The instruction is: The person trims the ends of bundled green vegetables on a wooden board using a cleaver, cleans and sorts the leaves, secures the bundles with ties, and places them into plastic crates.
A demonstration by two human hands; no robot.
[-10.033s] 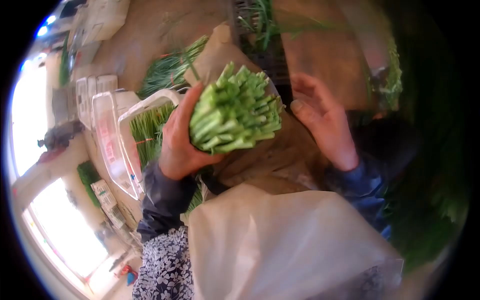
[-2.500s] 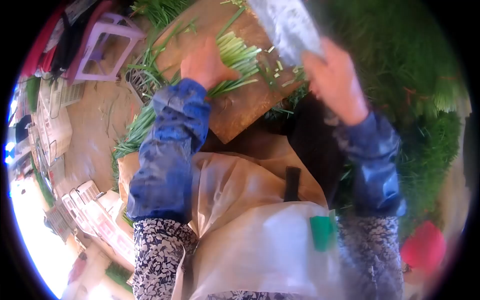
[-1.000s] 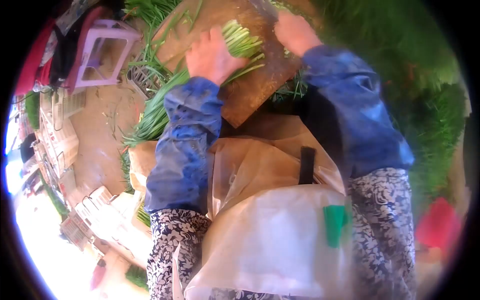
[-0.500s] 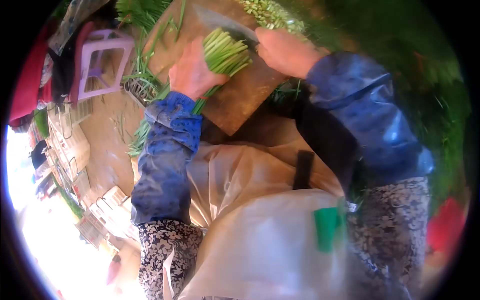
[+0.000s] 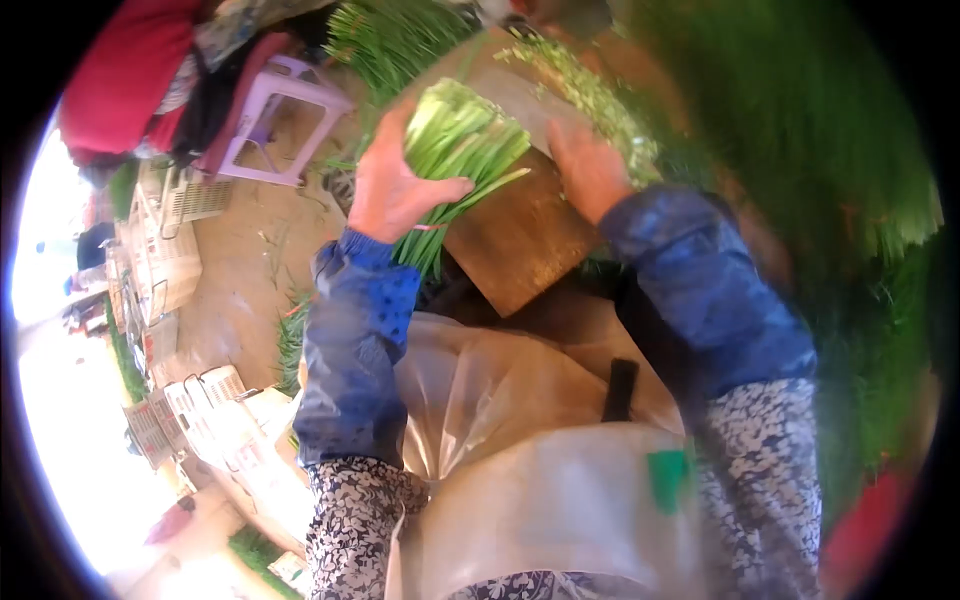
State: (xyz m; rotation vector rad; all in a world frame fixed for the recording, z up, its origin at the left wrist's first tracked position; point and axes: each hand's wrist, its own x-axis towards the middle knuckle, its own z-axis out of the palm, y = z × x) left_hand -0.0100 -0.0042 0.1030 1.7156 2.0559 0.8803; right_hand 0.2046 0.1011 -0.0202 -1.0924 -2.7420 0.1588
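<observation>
My left hand (image 5: 392, 190) is wrapped round a bundle of green stalks (image 5: 455, 140), its pale cut ends facing up and to the right. A reddish band crosses the bundle below my thumb. The bundle is over the left part of a brown wooden board (image 5: 525, 235). On the board's right side my right hand (image 5: 590, 168) is closed at the knife, whose broad grey blade (image 5: 510, 95) lies flat and points up and left. Its handle is hidden in my fingers. Small cut pieces (image 5: 590, 95) are heaped beyond the blade.
A lilac stool (image 5: 285, 110) stands at the upper left, beside a person in red (image 5: 125, 75). White crates (image 5: 165, 265) line the left side. Leafy greens (image 5: 390, 45) lie behind the board, and a large green mass (image 5: 800, 130) fills the right. A pale apron (image 5: 550, 500) covers my lap.
The bundle has come up off the board in my left hand and its cut ends now look even. The blade has swept the cut pieces toward the board's far right side and now lies flat.
</observation>
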